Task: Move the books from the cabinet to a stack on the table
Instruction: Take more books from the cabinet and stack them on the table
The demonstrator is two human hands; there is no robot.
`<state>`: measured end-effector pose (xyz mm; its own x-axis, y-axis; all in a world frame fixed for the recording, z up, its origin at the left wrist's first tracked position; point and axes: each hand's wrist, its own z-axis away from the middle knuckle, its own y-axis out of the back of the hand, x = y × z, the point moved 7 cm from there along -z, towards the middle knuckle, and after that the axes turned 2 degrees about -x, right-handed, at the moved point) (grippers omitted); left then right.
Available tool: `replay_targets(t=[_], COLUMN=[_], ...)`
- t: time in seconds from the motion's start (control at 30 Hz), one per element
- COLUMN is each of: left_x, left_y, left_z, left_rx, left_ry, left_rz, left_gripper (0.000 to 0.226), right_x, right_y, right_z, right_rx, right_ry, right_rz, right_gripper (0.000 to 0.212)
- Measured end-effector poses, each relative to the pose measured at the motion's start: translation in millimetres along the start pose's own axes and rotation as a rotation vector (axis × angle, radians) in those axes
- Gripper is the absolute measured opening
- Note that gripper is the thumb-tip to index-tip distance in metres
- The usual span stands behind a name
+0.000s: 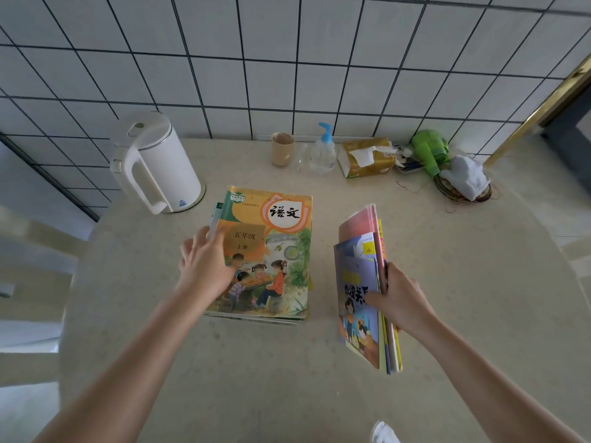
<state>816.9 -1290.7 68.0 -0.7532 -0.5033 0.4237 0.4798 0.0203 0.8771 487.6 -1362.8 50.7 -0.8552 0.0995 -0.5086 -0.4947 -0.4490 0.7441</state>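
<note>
Books sit gripped in right hand; open left hand rests on stack.

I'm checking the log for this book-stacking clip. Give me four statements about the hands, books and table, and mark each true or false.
1. The right hand holds a bundle of thin books off the table. True.
2. The left hand rests on the stack of books on the table. True.
3. The kettle stands right of the stack. False: it stands to the stack's left, near the wall.
4. The tissue pack lies on top of the stack. False: it lies by the wall, beside the pump bottle.
</note>
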Motion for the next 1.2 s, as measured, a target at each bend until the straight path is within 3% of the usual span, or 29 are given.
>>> replay_targets(t=[0.1, 0.2, 0.3, 0.4, 0.6, 0.8, 0.93, 1.1, 1.2], left_x=[26, 71, 114, 146, 175, 182, 174, 163, 160], left_y=[-8, -19, -46, -76, -152, -203, -224, -247, -261], left_z=[16, 41, 67, 85, 92, 92, 100, 118, 126], left_rx=[0.12, 0.269, 0.236, 0.156, -0.211, -0.38, -0.392, -0.393, -0.415], left_ry=[-0.192, -0.489, -0.707, -0.788, -0.593, -0.488, -0.405, -0.33, -0.308], left_rz=[-0.077, -0.052, 0.052, 0.142, 0.273, 0.397, 0.52, 0.546, 0.494], left_gripper=[0.084, 0.067, 0.052, 0.05, 0.083, 0.1, 0.103, 0.113, 0.124], right_x=[3, 12, 26, 37, 57, 80, 93, 115, 114], right_y=[2, 5, 12, 20, 27, 7, -7, -30, -30], right_z=[1, 4, 6, 8, 13, 18, 30, 41, 56], right_rx=[-0.005, -0.007, 0.03, 0.132, 0.339, 0.329, 0.177, -0.178, -0.294], right_ry=[0.006, 0.016, 0.026, 0.074, 0.163, 0.166, 0.214, 0.273, 0.384], right_rz=[-0.015, -0.052, -0.117, -0.181, -0.311, -0.437, -0.436, -0.302, -0.159], right_gripper=[0.037, 0.038, 0.037, 0.037, 0.028, 0.036, 0.051, 0.07, 0.064])
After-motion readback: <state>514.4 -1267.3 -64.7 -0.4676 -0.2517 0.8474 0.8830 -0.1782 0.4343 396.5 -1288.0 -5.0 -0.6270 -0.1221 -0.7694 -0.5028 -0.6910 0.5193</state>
